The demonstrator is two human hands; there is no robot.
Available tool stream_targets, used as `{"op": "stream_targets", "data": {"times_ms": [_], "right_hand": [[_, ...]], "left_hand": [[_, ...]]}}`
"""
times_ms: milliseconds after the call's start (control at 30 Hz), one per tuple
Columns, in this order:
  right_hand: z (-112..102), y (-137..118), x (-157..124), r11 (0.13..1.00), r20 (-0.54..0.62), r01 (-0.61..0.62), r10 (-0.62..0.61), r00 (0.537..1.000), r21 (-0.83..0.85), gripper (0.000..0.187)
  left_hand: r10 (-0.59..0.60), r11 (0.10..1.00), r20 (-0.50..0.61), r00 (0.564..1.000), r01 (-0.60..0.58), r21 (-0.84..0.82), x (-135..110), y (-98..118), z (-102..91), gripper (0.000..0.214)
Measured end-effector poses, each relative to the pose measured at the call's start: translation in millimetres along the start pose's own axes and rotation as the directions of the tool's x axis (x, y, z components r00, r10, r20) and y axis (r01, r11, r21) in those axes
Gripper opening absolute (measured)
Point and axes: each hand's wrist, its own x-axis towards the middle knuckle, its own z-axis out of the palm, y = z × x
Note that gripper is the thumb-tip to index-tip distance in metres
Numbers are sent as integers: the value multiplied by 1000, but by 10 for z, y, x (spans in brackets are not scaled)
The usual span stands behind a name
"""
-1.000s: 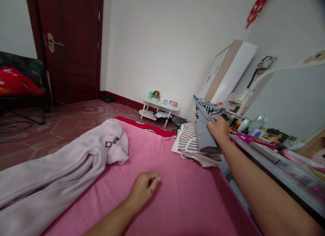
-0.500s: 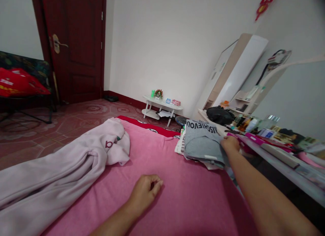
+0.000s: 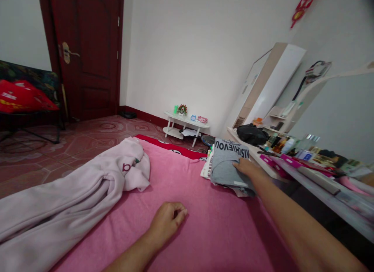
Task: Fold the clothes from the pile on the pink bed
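Observation:
My left hand (image 3: 168,219) hovers over or rests on the pink bed cover (image 3: 201,233). Its fingers are curled with the tips close to the thumb, and nothing shows in them. On the right, my right hand (image 3: 246,166) lies on top of a folded grey T-shirt (image 3: 226,171) with dark lettering. That shirt tops a stack of folded clothes; white garments (image 3: 207,166) stick out on its left side. Left of my left hand, a pale pink hooded-looking garment (image 3: 96,190) with a dark red letter lies spread and rumpled over the cover.
A dressing table (image 3: 330,198) with bottles, boxes and a black bag (image 3: 253,135) runs along the right beside the bed. Beyond the bed stands a low white table (image 3: 187,119). A chair holding a red bag (image 3: 25,96) and a dark red door (image 3: 87,57) are on the left.
My right hand has moved left from the right edge of the grey T-shirt onto its top. My left hand and the pale pink garment have stayed put.

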Motion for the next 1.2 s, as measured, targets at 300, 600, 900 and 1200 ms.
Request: {"op": "stream_targets", "data": {"times_ms": [300, 600, 900, 1200], "right_hand": [[567, -925, -1947, 853, 72, 454, -485, 871, 255, 56], [429, -1123, -2522, 901, 224, 341, -403, 888, 269, 52], [556, -1081, -2542, 893, 154, 324, -384, 910, 313, 50], [514, -1080, -2616, 847, 82, 332, -398, 914, 415, 42]], "left_hand": [[-10, 991, -32, 999, 6, -131, -2, 51, -31, 36], [23, 968, -33, 999, -30, -250, -88, 161, -102, 38], [5, 986, -61, 998, -15, -166, -80, 144, -50, 39], [-3, 997, -135, 991, 13, 78, 24, 132, 55, 33]]}}
